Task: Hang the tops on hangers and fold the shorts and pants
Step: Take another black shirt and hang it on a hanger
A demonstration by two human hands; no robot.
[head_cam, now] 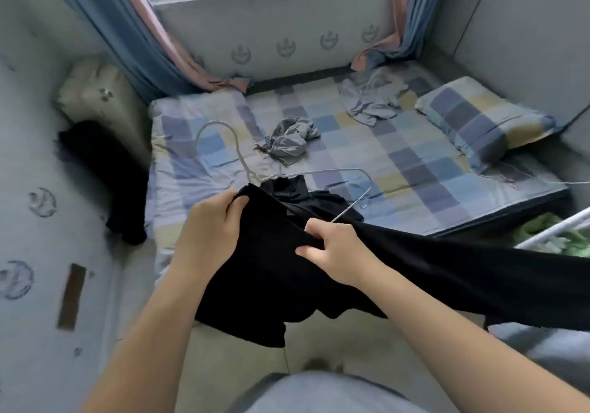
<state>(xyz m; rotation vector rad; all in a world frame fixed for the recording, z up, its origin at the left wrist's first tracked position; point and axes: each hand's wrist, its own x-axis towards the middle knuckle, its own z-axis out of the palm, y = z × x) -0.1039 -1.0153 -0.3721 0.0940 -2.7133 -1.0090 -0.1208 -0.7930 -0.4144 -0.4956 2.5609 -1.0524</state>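
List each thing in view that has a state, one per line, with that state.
black top: unhung, held up at the bed's edge.
wire hanger: partly under the top's fabric, hook free.
left hand: grips the top.
right hand: grips the top.
grey garment: crumpled, mid-bed.
pale blue garment: crumpled, beside the pillow.
black garment: draped off the bed's left side.
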